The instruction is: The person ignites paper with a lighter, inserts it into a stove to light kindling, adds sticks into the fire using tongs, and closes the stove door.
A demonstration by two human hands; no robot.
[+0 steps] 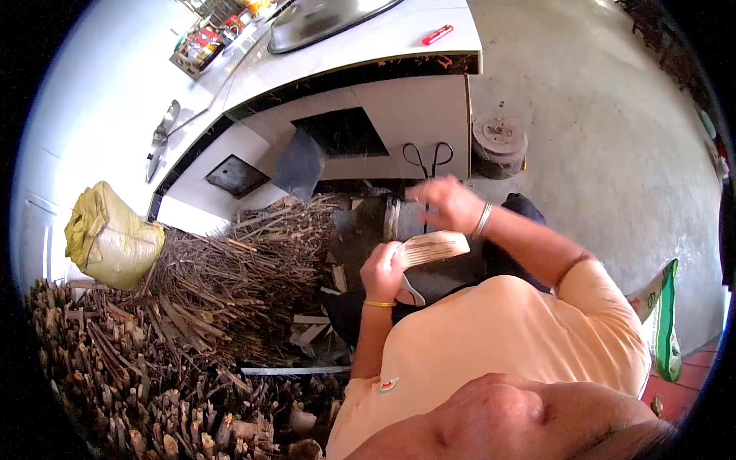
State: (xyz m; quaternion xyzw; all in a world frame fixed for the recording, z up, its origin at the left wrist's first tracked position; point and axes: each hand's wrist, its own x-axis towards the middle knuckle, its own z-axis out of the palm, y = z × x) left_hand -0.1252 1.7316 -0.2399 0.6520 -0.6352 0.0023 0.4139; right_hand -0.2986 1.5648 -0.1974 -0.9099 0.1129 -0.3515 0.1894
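My left hand, with a gold-coloured bracelet at the wrist, is closed around one end of a pale, flat strip with dark lines along it. Whether it is wood or card I cannot tell. Just above the strip, my right hand is raised with fingers apart and slightly blurred; nothing shows in it. Behind that hand, black fire tongs with looped handles stand upright against the stove front. A pale curved loop shows below my left hand, mostly hidden.
A white tiled stove has a dark opening and a metal plate leaning beside it. Sticks and brushwood cover the left floor, with a yellow sack behind. A round stub stands right of the stove; a red lighter-like object lies on top.
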